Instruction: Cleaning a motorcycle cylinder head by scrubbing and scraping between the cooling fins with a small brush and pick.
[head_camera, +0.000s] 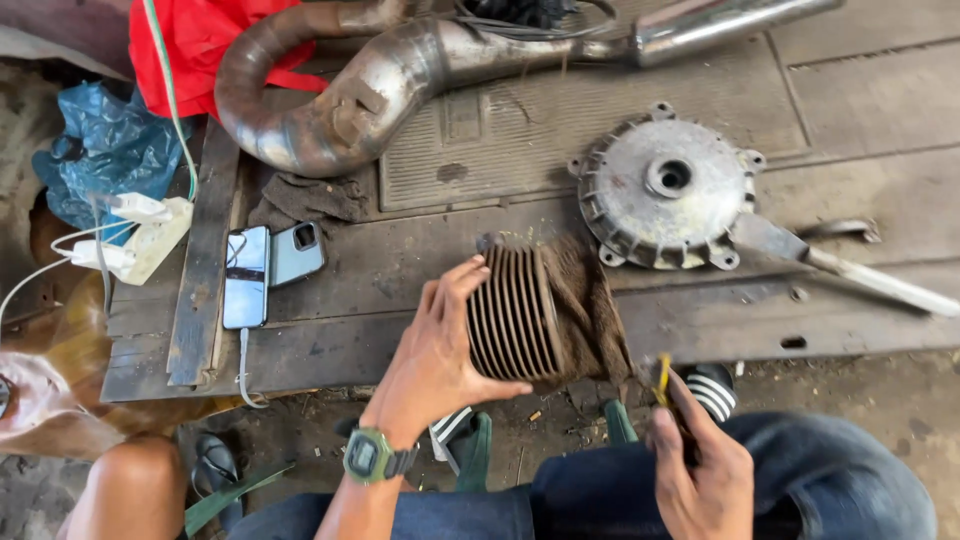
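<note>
My left hand (435, 350), with a green watch on its wrist, grips a rusty finned engine cylinder (515, 312) that lies on its side on a brown rag (590, 300) at the near edge of a wooden platform (400, 270). My right hand (700, 470) is lower right, off the platform above my knee, closed around a thin tool with a yellow and black shaft (664, 380). The tool's tip points up toward the rag's edge, and I cannot tell whether it touches.
A round metal hub (667, 187) and a flat blade tool (850, 268) lie at the right. A curved exhaust pipe (370, 85) runs across the back. Two phones (265, 268), a white power strip (150, 235), red cloth (195, 45) and a blue bag (105, 150) are at the left.
</note>
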